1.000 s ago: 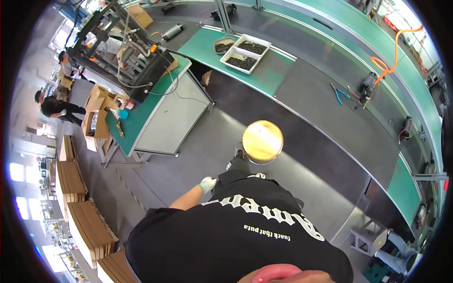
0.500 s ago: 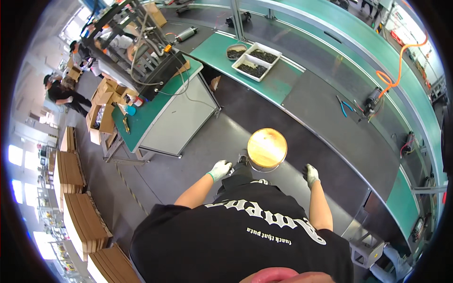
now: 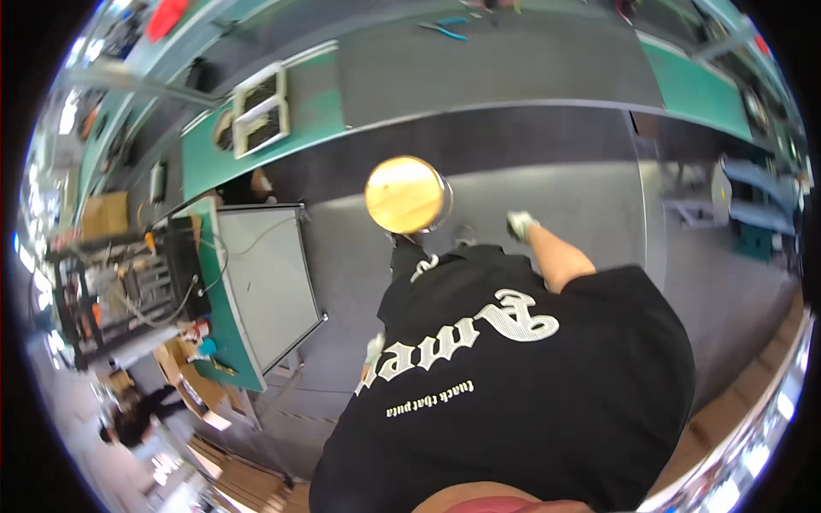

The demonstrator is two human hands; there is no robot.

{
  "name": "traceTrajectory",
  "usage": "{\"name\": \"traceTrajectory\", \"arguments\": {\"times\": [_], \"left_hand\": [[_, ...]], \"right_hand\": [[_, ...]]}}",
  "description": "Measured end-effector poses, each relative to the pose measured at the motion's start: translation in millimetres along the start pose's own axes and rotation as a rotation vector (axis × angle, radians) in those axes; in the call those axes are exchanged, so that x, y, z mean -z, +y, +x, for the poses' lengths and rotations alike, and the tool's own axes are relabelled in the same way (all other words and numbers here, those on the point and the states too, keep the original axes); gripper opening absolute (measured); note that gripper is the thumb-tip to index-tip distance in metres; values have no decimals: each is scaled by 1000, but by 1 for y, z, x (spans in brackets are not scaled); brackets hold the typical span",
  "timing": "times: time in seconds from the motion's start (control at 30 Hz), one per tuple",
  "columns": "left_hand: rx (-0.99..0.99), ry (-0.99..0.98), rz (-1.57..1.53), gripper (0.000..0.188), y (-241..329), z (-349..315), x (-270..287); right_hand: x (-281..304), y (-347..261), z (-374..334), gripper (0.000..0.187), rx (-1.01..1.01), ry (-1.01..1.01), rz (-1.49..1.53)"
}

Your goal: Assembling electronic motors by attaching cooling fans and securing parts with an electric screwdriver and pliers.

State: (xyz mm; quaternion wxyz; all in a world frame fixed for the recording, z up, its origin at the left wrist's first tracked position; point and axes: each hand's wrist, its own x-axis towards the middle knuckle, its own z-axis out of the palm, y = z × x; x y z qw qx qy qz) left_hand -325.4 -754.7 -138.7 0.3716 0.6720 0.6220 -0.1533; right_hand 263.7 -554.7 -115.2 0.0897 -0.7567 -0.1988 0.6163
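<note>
Below the head camera, a round wooden stool with a pale yellow seat and a metal rim stands on the grey floor, just in front of the person's black printed shirt. It sits between the two hands, nearer the right one and a little further forward than either.

Right hand: gloved in white, it hangs near the stool's right side, apart from it, over bare floor. The fingers look loosely curled and hold nothing, though the glove is too small in the picture to say how far they are spread. The bare forearm runs back and down from it to the shirt sleeve, the elbow bent outward.

Left hand: also gloved in white, it shows only as a sliver at the left edge of the shirt, low beside the body and well apart from the stool. Whether its fingers are spread or closed cannot be told, and its arm is hidden by the shirt.

To the left stands a counter with a grey top and green edge, beside a dark rack of wires and parts. Ahead runs a long green and grey workbench carrying two white trays and blue-handled pliers. Cardboard boxes lie at far left.
</note>
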Motion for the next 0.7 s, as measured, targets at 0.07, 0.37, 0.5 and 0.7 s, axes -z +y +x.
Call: {"name": "traceTrajectory", "arguments": {"times": [0.07,0.37,0.5,0.7], "left_hand": [[-193,22,37,30,-14,44,35],[189,58,-575,34,165,165,231],[24,306,-127,62,260,220,306],[-197,700,-113,59,379,322,411]], "right_hand": [[30,82,90,40,112,506,275],[141,-238,-44,43,887,886,-137],[168,-294,-18,53,857,1046,-362],[178,-288,77,71,499,1149,-806]]}}
